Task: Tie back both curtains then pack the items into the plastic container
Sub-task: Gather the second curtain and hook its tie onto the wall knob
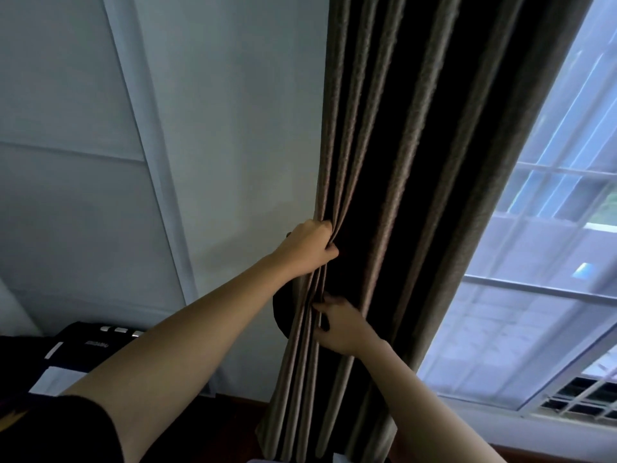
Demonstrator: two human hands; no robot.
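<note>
So the heavy brown-grey pleated fabric curtain hangs bunched into deep folds between the plain white wall on its left and the white-framed glass window on its right; daylight comes in through the panes while the curtain itself looks pretty dark. The person's left hand is up at the curtain's left edge, fingers curled tight round a bundle of pleats, properly gripping them; the right hand sits just below it, fingers bent in and pinching a few of the same folds, so both hands have hold of the fabric and sit close together without touching. A dark rounded shape pokes out behind the curtain's left edge between the two hands; can't tell what it is. Down in the lower left corner there's a black device with silver buttons, and a black sleeve covers the left upper arm.
</note>
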